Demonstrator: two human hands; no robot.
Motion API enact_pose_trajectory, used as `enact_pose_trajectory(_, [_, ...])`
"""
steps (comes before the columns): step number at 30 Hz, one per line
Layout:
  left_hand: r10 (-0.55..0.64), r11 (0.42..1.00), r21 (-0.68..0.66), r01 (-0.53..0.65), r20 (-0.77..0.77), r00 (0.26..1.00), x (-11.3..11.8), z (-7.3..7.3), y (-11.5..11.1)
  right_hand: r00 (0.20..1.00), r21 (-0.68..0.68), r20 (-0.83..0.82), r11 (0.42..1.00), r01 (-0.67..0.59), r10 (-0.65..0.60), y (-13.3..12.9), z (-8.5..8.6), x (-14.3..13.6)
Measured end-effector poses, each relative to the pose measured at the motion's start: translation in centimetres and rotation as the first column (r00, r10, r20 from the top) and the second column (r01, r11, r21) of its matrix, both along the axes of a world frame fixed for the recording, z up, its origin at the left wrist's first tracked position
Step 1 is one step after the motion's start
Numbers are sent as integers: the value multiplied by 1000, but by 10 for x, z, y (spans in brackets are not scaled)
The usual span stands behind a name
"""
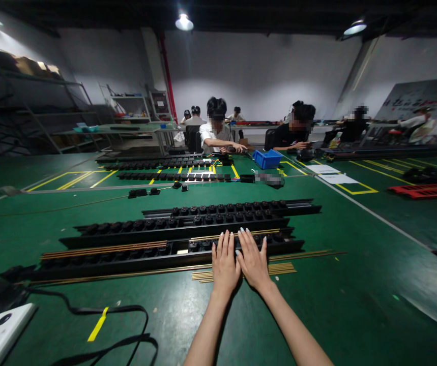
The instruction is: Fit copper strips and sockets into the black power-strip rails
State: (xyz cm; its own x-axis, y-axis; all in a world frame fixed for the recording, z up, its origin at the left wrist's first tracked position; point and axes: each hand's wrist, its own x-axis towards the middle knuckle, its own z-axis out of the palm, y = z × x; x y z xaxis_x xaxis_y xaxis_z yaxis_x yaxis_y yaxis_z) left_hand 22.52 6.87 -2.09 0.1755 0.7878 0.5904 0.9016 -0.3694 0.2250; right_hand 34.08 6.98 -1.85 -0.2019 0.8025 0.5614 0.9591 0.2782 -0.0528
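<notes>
Side by side, my left hand (225,264) and my right hand (254,258) lie flat with fingers stretched forward over the nearest black channel rail (126,264). Both look open, and neither grips anything. Under the fingertips run thin brass rods (206,237) laid along the rail. Longer copper-coloured rods (104,249) rest on its left half, over a row of black round parts. A bundle of short brass rods (281,268) sits on the table beneath my palms, partly hidden by them. What lies directly under the hands is hidden.
Two more black rails (176,231) with round parts lie just beyond. At lower left are a white phone (4,333), a black strap (142,309) and yellow tape (98,325). Farther off stand a blue bin (267,159), black strips with wires (172,176) and seated co-workers (216,134).
</notes>
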Motion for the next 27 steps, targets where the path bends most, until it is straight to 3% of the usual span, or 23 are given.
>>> enact_pose_trajectory(16, [12,1000,-18,-12,1,1000,0,3,-2,998,-32,-11,997,-65,65,0,-1,-1])
enact_pose_trajectory(27, [156,986,-67,-153,53,986,-1,7,-5,996,-14,-50,997,-71,71,1,-4,-2])
